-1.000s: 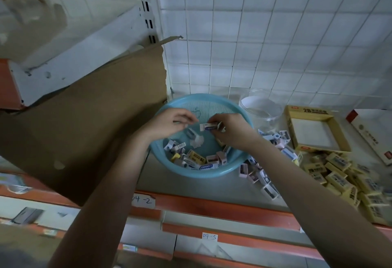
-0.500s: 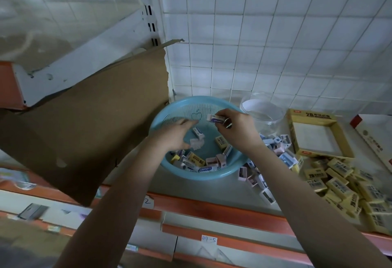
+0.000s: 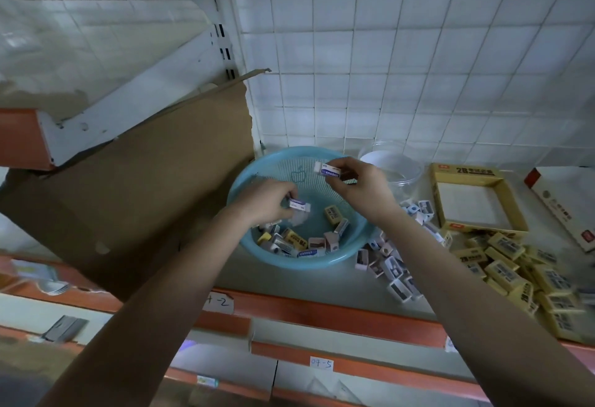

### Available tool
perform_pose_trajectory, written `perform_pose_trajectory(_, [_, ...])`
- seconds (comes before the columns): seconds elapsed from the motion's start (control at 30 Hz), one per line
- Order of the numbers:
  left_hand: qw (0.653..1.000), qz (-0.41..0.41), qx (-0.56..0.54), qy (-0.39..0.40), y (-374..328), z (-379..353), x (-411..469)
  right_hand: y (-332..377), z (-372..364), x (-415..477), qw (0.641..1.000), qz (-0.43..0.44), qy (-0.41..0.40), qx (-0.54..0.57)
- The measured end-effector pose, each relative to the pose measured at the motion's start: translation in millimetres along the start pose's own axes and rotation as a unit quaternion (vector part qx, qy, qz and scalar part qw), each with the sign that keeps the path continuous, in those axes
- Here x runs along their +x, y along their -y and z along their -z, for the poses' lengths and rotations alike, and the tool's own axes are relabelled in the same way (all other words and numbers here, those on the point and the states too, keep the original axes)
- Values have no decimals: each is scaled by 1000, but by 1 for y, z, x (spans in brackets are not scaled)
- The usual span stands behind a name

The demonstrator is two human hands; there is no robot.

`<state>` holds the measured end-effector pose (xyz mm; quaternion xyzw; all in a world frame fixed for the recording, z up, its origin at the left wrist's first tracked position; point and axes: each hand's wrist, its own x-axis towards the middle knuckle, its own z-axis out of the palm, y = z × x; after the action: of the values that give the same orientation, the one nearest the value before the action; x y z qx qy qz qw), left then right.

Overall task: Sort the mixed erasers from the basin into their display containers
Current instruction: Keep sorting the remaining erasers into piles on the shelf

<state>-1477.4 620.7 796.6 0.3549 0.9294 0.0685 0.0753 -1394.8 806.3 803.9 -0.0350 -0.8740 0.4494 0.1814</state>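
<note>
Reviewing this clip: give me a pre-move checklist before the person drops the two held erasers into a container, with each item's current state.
1. Right hand grips a white eraser with blue print: ok.
2. Left hand grips a second white eraser: ok.
3. Both held erasers match in type: cannot tell, the left one is partly hidden.
4. Clear jar behind the right hand is open: ok.
5. Yellow box sits open, nothing in it: ok.
6. Basin emptied: not ok, mixed erasers remain at its near side.
</note>
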Motion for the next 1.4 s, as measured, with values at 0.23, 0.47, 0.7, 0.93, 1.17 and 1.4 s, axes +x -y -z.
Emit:
perform_pose_trajectory(0.23, [978,-27,-181,-96,-58,28,24,-29,90,-29,996,-41,-43,-65])
perform_pose_trajectory(0.47, [964,-152,-197,-96,-189,27,70,-72,199,-89,972,-136,-108,-161])
perform_pose_trajectory(0.7, [951,-262,-165,-15,-307,8,90,-99,291,-161,934,-207,-179,-231])
perform_pose_trajectory(0.93, [940,-322,-104,36,-386,-32,98,-121,324,-220,910,-264,-174,-270])
perform_pose_trajectory(1.17, [931,-348,-86,74,-416,-67,101,-134,319,-242,916,-236,-112,-304])
perform_pose_trajectory(1.4, [933,-335,-125,48,-414,-69,97,-132,322,-242,924,-226,-112,-288])
